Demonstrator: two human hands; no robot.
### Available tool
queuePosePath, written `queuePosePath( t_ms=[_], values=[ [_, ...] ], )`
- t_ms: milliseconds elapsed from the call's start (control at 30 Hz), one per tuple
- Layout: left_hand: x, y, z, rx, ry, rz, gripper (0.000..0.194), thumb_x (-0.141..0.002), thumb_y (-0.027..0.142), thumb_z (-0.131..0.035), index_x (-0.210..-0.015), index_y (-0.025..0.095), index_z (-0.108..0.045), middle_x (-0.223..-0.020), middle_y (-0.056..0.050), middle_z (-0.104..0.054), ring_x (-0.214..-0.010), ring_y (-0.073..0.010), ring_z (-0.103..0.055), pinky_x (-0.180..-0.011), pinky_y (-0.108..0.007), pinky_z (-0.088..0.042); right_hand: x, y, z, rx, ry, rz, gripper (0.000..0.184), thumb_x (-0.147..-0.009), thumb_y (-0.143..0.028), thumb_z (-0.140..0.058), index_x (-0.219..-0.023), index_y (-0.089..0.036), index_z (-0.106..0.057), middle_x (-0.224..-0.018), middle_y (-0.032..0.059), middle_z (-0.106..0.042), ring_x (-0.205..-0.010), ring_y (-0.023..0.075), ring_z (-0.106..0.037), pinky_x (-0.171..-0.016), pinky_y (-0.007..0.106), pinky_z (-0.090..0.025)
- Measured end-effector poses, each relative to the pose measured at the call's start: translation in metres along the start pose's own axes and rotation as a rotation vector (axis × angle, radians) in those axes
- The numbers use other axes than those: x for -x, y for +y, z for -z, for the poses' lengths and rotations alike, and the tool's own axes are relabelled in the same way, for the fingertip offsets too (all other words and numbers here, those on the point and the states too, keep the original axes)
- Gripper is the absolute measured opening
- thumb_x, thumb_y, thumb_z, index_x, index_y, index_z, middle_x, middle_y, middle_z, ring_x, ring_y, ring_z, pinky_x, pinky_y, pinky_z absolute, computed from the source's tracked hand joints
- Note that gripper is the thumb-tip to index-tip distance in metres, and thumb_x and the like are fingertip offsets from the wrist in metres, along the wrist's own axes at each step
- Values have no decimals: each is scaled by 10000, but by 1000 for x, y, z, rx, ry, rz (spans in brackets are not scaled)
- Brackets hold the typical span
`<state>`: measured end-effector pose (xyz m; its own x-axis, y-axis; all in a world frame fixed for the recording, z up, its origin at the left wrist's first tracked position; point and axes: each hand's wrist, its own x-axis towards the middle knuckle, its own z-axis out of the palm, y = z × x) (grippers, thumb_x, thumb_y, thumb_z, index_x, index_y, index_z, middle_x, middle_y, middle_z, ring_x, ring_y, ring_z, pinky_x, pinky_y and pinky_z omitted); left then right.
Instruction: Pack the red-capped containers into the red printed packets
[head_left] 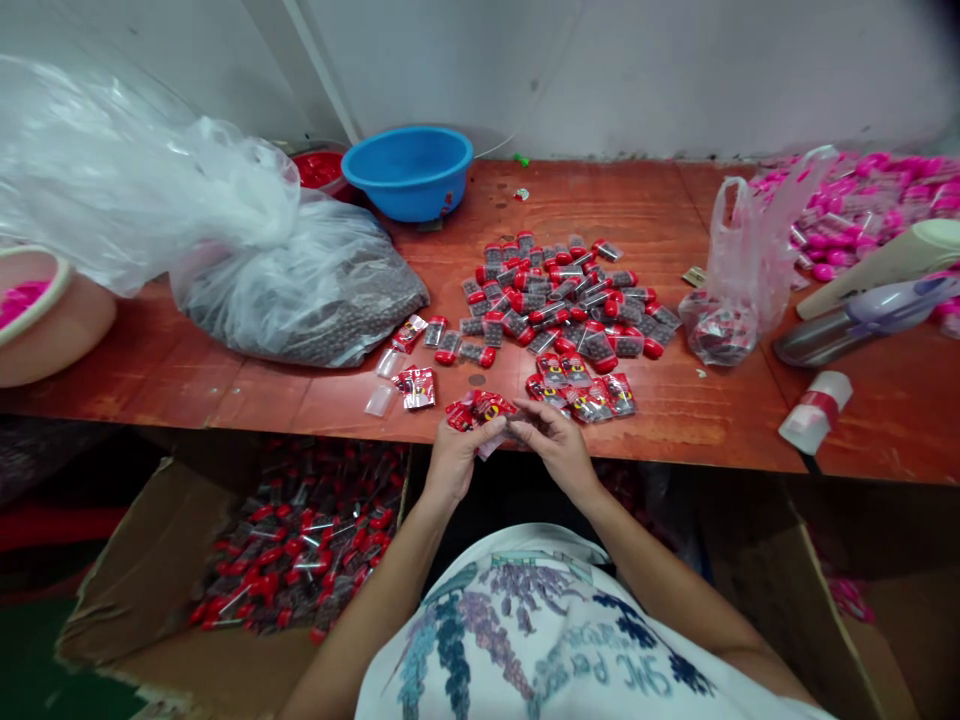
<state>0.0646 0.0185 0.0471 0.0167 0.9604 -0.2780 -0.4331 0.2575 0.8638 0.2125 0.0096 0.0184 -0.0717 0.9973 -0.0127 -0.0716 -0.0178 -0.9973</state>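
Observation:
At the table's front edge, my left hand [453,460] is closed on red printed packets [487,406] with a clear edge below. My right hand [562,455] meets it from the right, thumb and fingers pinched together at the packets' side; what lies between them is dark and hard to make out. More red packets [592,400] lie just beyond my right hand. To the left are a loose red packet [418,388] and a small clear plastic sleeve [380,400]. Ahead spreads a pile of small clear containers with red caps and dark contents [562,290].
A clear bag of dark beads [322,280] and a blue basin [409,170] stand at back left. On the right are a small plastic bag [727,290], a bottle [840,330], a roll [817,410] and pink items [870,210]. Below is a cardboard box [157,540] of red-capped containers.

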Motion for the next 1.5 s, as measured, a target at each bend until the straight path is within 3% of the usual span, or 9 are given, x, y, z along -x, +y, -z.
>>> queuePosePath(
  t_ms=[233, 400, 633, 767, 967, 1100, 1267, 1367, 1500],
  values=[
    [-6, 6, 8, 94, 274, -55, 198, -603, 219, -797, -731, 128, -677, -663, 2, -663, -606, -118, -613, -646, -253, -515, 3, -4, 8, 36, -79, -32, 268, -784, -365, -668, -1023, -248, -698, -929, 30, -618, -744, 145, -582, -575, 242, -517],
    [1, -4, 3, 108, 185, -14, 248, -620, 234, -791, -827, 135, -698, -763, -28, -702, -681, -142, -643, -688, -264, -521, 4, 0, 6, -72, -17, -140, 308, -755, -382, -687, -1021, -228, -695, -895, 25, -645, -699, 142, -577, -554, 246, -518],
    [3, -4, -2, 42, 119, 23, 236, -564, 148, -806, -771, 140, -694, -738, -17, -698, -666, -144, -645, -687, -268, -528, 5, 3, 12, 36, -132, 53, 547, -751, -289, -710, -1272, -325, -548, -1101, 27, -552, -1024, 184, -555, -875, 321, -496],
    [6, -8, -6, 7, 28, 117, 291, -558, 163, -814, -826, 134, -707, -786, -43, -716, -696, -169, -660, -697, -289, -534, 5, 4, 12, 57, -139, 49, 514, -770, -283, -684, -1263, -341, -553, -1110, 31, -502, -1030, 185, -541, -812, 300, -528],
    [8, -14, -10, 25, 59, 124, 255, -596, 226, -811, -808, 123, -712, -784, -55, -722, -699, -164, -660, -691, -269, -525, 12, 9, 15, 11, -91, 51, 377, -781, -295, -679, -1155, -302, -635, -1065, 29, -530, -892, 159, -572, -703, 271, -540],
    [1, -19, -12, -12, 56, 161, 382, -549, 216, -839, -893, 123, -701, -808, -60, -731, -711, -179, -673, -703, -290, -536, 10, 6, 41, 283, -56, 170, 377, -760, -350, -709, -1124, -279, -640, -1041, 35, -567, -914, 174, -577, -787, 305, -515],
    [-23, -25, -10, -153, 82, 184, 722, -506, 193, -862, -1174, 152, -588, -930, -77, -727, -782, -198, -690, -764, -343, -547, -23, -11, 97, 782, 148, 387, 362, -790, -417, -667, -1124, -279, -646, -1134, 77, -560, -1098, 248, -515, -978, 426, -411],
    [-38, -27, -11, -270, 63, 202, 811, -459, 178, -879, -1208, 166, -568, -1012, -101, -710, -844, -221, -687, -815, -377, -535, -45, -14, 112, 1003, 43, 417, 523, -787, -515, -631, -1251, -280, -570, -1271, 96, -526, -1172, 276, -474, -1003, 449, -382],
    [-51, -27, -17, -316, -4, 224, 950, -406, 122, -885, -1279, 198, -520, -1107, -109, -684, -923, -233, -672, -885, -399, -501, -58, -7, 105, 1175, -189, 450, 722, -745, -651, -586, -1371, -323, -436, -1447, 59, -410, -1308, 334, -343, -1058, 509, -290]
  ],
)
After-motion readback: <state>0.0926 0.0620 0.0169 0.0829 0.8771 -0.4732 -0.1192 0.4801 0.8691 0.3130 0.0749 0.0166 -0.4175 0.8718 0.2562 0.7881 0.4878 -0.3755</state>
